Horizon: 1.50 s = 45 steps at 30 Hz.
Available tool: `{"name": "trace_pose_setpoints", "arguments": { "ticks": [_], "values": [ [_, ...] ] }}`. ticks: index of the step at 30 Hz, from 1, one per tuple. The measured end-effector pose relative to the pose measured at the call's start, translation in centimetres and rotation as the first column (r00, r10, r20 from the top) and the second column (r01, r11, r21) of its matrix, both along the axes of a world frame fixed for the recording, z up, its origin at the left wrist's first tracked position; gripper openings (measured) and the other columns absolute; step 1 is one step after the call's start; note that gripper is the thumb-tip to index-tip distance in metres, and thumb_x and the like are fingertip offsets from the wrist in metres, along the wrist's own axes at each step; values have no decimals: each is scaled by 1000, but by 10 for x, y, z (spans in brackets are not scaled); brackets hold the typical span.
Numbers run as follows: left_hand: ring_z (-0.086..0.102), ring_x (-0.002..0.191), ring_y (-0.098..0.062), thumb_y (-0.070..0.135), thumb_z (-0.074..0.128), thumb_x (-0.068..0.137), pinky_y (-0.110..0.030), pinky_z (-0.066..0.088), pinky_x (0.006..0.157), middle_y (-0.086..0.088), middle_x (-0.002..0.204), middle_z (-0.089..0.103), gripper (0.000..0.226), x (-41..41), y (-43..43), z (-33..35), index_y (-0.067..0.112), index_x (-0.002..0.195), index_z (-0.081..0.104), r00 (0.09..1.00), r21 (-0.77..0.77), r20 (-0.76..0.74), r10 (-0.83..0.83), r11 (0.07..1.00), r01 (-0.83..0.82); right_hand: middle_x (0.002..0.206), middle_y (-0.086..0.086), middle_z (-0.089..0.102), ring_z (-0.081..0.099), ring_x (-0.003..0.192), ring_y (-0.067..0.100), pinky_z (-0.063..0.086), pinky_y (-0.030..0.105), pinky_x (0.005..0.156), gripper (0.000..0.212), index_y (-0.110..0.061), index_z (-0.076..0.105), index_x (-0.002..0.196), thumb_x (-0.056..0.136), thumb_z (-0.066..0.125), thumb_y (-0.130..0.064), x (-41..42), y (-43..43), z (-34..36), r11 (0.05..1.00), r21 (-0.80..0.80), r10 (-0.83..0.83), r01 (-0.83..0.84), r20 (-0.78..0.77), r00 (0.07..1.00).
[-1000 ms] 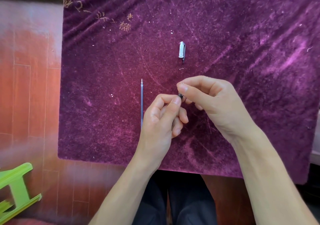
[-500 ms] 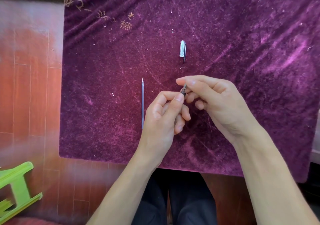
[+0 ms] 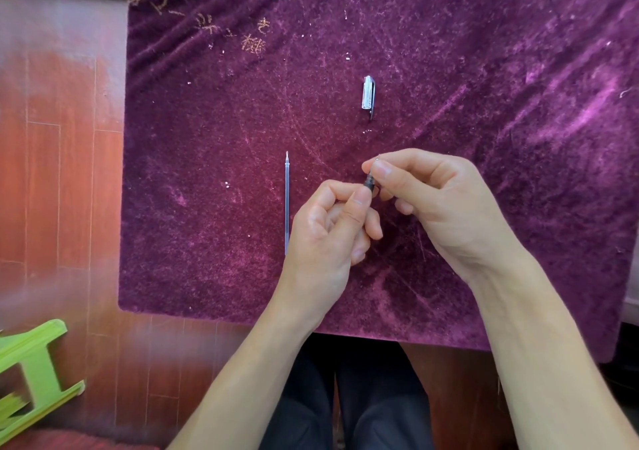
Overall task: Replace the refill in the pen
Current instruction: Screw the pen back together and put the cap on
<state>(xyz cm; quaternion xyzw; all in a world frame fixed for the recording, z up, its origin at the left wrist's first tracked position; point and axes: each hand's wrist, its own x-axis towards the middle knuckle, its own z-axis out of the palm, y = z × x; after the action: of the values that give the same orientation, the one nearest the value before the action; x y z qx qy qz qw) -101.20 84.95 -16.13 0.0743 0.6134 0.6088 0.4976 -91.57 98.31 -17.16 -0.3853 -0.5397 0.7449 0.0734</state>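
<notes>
Both hands meet over the middle of a purple velvet cloth. My left hand is closed around the pen barrel, which is almost wholly hidden in the fist. My right hand pinches the pen's dark tip section between thumb and forefinger, its metal point just showing above the thumb. A thin clear refill lies straight on the cloth just left of my left hand, tip pointing away from me. The clear pen cap with a clip lies farther back.
The cloth covers a small table whose near edge runs just below my wrists. Red-brown wood floor lies to the left, with a green plastic stool at the lower left. My dark-trousered legs are below the table edge.
The dark tip section has come up a little out from between my fingers, with more of it showing now. The refill and cap have not moved.
</notes>
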Motion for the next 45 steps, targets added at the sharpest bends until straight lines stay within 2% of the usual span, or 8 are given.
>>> {"name": "trace_pose_setpoints", "arguments": {
  "ticks": [7, 14, 18, 22, 27, 37, 41, 45],
  "values": [
    [35, 43, -7, 14, 46, 107, -20, 31, 42, -7, 68, 59, 20, -4, 1, 1, -2, 105, 58, 998, 19, 58, 3, 1000, -4, 84, -12, 75, 62, 82, 2, 45, 25, 71, 20, -26, 86, 106, 95, 72, -37, -1, -2, 0, 997, -73, 22, -22, 3, 1000],
    [35, 44, -3, 14, 50, 106, -18, 29, 42, -10, 68, 55, 15, -4, 1, -1, 5, 98, 58, 1000, 28, 23, 6, 1000, -7, 84, -12, 76, 59, 73, -1, 45, 18, 66, 11, -27, 87, 92, 92, 78, -31, -6, -5, -3, 996, -64, -69, 69, 11, 998],
    [34, 43, -2, 15, 49, 106, -18, 28, 41, -9, 67, 54, 17, -2, 2, -2, 4, 96, 57, 999, 29, 9, 41, 999, -42, 83, -13, 75, 61, 76, -1, 45, 19, 66, 16, -29, 88, 93, 86, 79, -41, -10, -8, -4, 995, -46, -92, 93, 37, 995],
    [29, 39, 1, 23, 46, 104, -17, 23, 38, 3, 65, 60, 23, -5, 4, 0, 3, 103, 57, 969, 108, 245, 42, 992, -70, 79, -9, 72, 58, 76, 4, 40, 23, 66, 22, -23, 87, 105, 97, 70, -35, -11, -3, -3, 972, -232, -38, 29, -36, 999],
    [31, 41, 2, 26, 44, 105, -13, 25, 39, 6, 67, 62, 26, -14, 2, 1, 4, 107, 57, 912, 194, 403, -72, 981, -9, 78, -9, 71, 59, 75, 2, 42, 20, 66, 28, -26, 87, 107, 88, 73, -41, -10, 2, -3, 965, -260, 15, -37, -85, 996],
    [27, 41, -3, 24, 54, 103, -17, 23, 39, -1, 64, 55, 18, -15, 4, -2, 10, 95, 62, 980, 81, 198, 22, 996, -38, 96, -10, 73, 61, 85, 6, 45, 15, 66, 27, -28, 87, 102, 87, 77, -48, -12, 1, -8, 994, -105, -20, 17, -26, 999],
    [28, 41, -4, 17, 52, 105, -19, 22, 39, -3, 64, 55, 19, -14, 5, -3, 14, 88, 59, 994, 52, 99, 53, 997, -59, 93, -14, 72, 58, 81, 2, 44, 17, 66, 23, -31, 88, 99, 88, 76, -47, -15, -3, -6, 995, -88, -44, 45, 8, 999],
    [33, 41, -3, 19, 50, 106, -19, 28, 40, -3, 66, 57, 18, -5, 4, -5, 10, 93, 59, 983, 33, 131, 129, 990, -135, 82, -12, 74, 59, 73, 0, 45, 14, 62, 14, -30, 88, 99, 97, 75, -34, -22, -4, -3, 999, -48, 2, 2, 65, 998]
  ]
}}
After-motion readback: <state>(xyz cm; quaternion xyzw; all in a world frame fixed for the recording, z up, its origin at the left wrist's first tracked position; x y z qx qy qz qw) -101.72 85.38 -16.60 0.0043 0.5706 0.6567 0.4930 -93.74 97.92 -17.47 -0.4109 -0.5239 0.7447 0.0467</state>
